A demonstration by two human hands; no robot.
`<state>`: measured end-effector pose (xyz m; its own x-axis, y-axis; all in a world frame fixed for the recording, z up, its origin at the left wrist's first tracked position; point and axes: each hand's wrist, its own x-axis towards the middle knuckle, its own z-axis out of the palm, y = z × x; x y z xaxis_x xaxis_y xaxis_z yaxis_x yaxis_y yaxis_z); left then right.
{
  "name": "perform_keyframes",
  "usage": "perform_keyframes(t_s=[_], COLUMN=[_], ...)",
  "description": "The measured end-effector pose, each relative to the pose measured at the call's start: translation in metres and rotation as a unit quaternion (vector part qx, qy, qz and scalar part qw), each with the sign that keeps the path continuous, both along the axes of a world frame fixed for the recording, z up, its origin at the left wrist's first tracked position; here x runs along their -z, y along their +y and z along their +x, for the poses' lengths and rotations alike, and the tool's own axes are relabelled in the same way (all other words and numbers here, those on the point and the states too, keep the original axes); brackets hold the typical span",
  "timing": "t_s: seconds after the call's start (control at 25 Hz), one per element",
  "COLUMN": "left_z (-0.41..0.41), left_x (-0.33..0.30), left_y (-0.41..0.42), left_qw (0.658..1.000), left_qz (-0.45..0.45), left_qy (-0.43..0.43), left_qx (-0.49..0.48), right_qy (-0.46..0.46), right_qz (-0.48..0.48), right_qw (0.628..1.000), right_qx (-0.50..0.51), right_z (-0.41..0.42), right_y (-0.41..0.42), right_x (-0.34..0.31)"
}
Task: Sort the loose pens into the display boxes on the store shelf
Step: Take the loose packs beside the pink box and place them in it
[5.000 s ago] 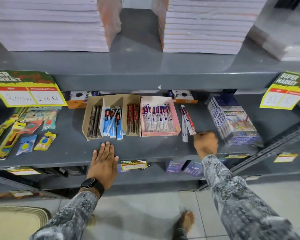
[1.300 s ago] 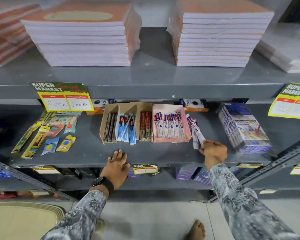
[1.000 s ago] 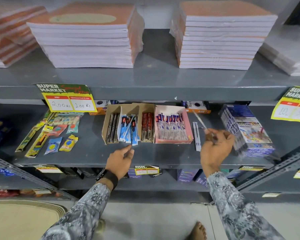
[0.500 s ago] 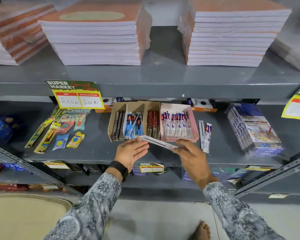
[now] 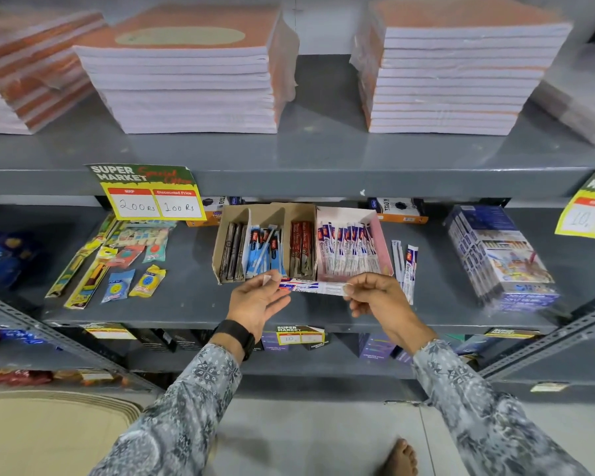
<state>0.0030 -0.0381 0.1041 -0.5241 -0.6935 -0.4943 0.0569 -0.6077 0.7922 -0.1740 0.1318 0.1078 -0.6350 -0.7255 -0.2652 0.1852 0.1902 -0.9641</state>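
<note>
Head view: both hands pinch one wrapped pen (image 5: 311, 287) crosswise — left hand (image 5: 256, 301) at one end, right hand (image 5: 375, 297) at the other — just before the pink display box (image 5: 380, 235), whose pens lie front-to-back.

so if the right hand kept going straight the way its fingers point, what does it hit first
Probably the left hand: the right hand points leftward along the packaged pen that both hands hold. Depth is unclear, so it may slip past.
</note>
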Motion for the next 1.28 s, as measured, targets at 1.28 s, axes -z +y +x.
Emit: perform_keyframes(t_s=[1.28], left_z=[0.027], left_x=[0.084], left_y=[0.002], left_qw=[0.569], left_qz=[-0.601], left_qy=[-0.429], left_qx=[0.362], right_qy=[0.297], right_qz=[0.391], right_qw=[0.842], right_qx=[0.223], right_z=[-0.07], right_y=[0.021], right_x=[0.049])
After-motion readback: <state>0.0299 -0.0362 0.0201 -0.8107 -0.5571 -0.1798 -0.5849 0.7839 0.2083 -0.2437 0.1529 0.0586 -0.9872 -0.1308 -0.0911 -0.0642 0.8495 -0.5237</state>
